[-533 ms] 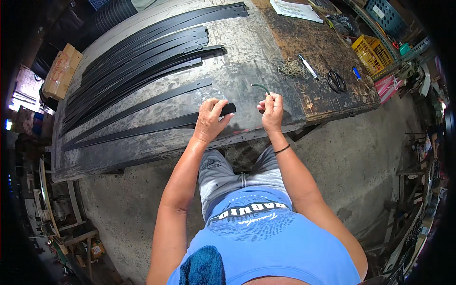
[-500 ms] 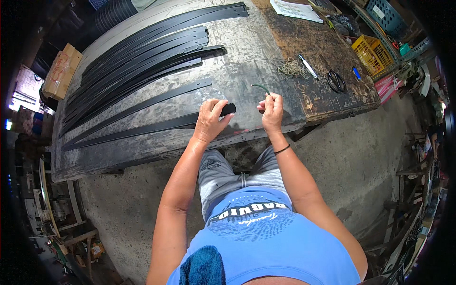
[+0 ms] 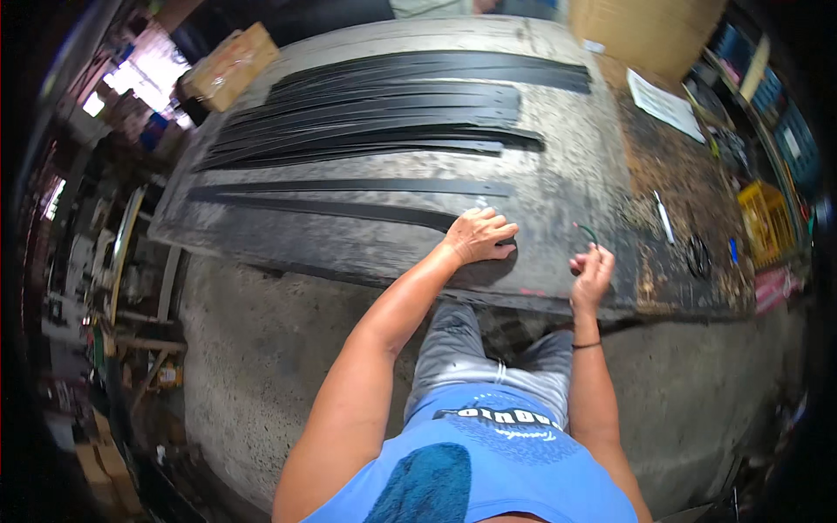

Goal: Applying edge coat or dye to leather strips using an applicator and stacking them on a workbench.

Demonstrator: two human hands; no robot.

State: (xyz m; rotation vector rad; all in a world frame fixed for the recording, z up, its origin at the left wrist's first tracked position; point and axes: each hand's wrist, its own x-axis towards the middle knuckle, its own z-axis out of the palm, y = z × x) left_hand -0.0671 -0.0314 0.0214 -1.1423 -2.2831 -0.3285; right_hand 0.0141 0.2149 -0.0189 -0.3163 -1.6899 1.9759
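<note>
Left hand [image 3: 480,235] half-curled over a black strip [image 3: 375,212], centre frame; grip unclear.
Right hand [image 3: 592,271] pinches a green cord [image 3: 590,234]; second strip [image 3: 349,186] and stacked strips [image 3: 436,103], upper centre, lie untouched; completion cannot be judged.

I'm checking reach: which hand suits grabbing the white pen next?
Probably the right hand: nearer the white pen, though holding a green strand; the left hand covers part of a black strip.
</note>
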